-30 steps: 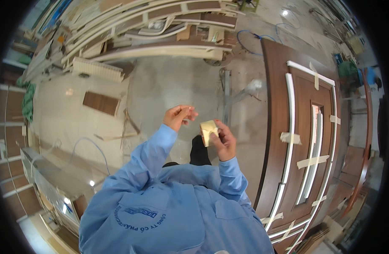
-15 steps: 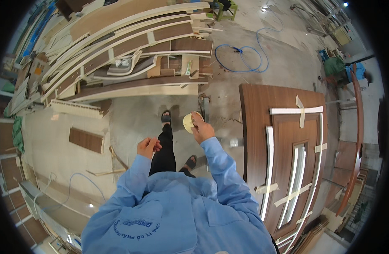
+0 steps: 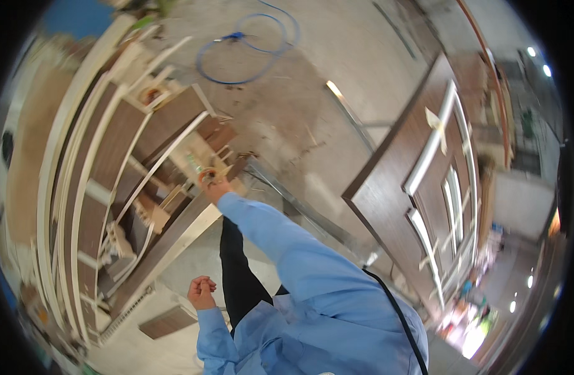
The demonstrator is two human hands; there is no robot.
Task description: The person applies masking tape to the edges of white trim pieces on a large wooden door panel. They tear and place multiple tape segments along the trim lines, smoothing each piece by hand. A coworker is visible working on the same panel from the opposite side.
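At full stretch, my right hand (image 3: 216,188) is closed around a tape roll (image 3: 207,174) whose orange-brown core shows. It is over the near edge of a pile of brown panels and pale-edged frames (image 3: 121,149). Motion blur hides whether the roll touches the pile. My left hand (image 3: 202,292) hangs lower, near my leg, its fingers curled in with nothing visible in them. A small brown board (image 3: 168,322) lies on the floor below that hand.
To the right a brown door panel (image 3: 382,190) carries white strips and pieces of pale tape. A long metal bar (image 3: 299,209) lies on the floor between pile and door. Farther off is a coiled blue hose (image 3: 237,36). A black cord (image 3: 396,309) hangs beside my right arm.
I have turned and moved toward the panel pile, so the view has swung round. My right arm has gone from bent to outstretched, bringing the tape roll to the pile. My left hand remains low.
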